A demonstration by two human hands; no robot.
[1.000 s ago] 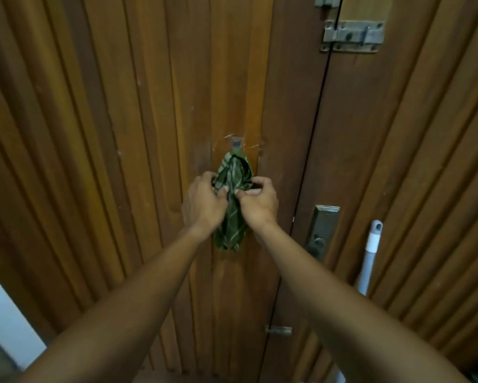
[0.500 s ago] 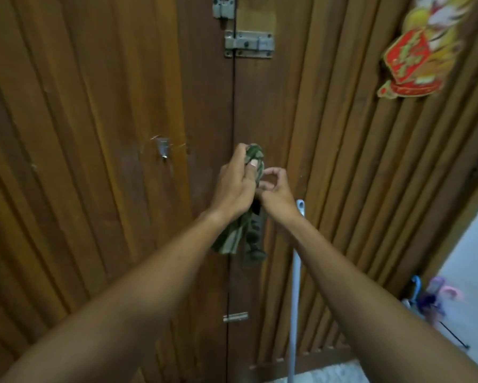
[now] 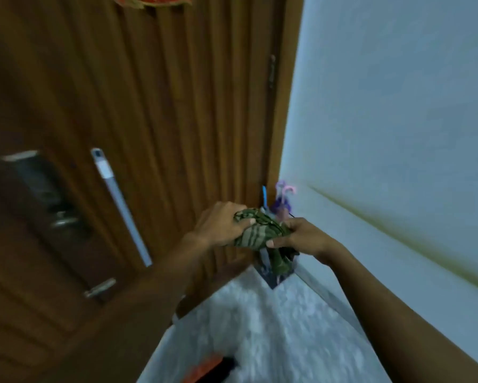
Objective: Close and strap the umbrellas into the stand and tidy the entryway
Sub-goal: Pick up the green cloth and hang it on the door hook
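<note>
A crumpled green striped cloth (image 3: 260,232) is held in front of me by both hands. My left hand (image 3: 218,226) grips its left end, and my right hand (image 3: 301,236) pinches its right end, with a tail of cloth hanging below. Behind the cloth, in the corner where the wooden door meets the wall, stand several umbrellas (image 3: 280,201) with blue, purple and pink handles. Their stand (image 3: 272,277) is mostly hidden by my hands and the cloth. The picture is blurred.
The ribbed wooden door (image 3: 163,106) fills the left, with a lock plate and handle (image 3: 50,200). A white-and-grey pole (image 3: 121,208) leans against it. A pale wall (image 3: 398,106) is on the right. Something orange and black (image 3: 213,369) lies on the speckled floor (image 3: 273,327).
The cloth came off the hook on the door and moved with both hands to the right. My view swung right and down to the corner with the umbrellas.
</note>
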